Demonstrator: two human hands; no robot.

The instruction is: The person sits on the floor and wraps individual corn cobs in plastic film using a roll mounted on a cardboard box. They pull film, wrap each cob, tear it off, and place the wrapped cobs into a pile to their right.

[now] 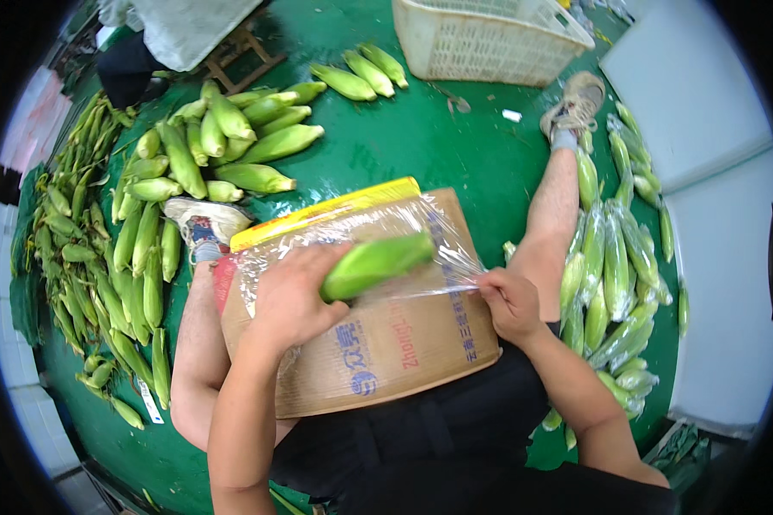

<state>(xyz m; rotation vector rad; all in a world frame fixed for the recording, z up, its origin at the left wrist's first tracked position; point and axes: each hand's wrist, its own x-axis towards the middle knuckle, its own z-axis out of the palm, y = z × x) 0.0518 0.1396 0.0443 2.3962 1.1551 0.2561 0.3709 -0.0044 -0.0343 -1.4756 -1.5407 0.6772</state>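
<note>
My left hand point(303, 293) grips an ear of corn in its green husk point(380, 264), tilted up to the right and slightly blurred. Between the thumb and fingers of my right hand point(507, 302) is the edge of a clear plastic film point(448, 257), pulled taut. The film stretches over a flat cardboard sheet point(393, 360) that lies across my lap and bears printed writing. Along the sheet's far edge runs a yellow box of film point(328, 212), partly covered by the clear plastic. The corn is above the film; whether they touch, I cannot tell.
Unwrapped corn ears point(219, 141) are heaped by my left foot, beside a larger pile point(77, 244) at the far left. Film-wrapped ears point(612, 257) lie along my right leg. A white plastic crate point(483, 45) stands ahead on the green floor point(412, 135). White panels point(721, 212) border the right.
</note>
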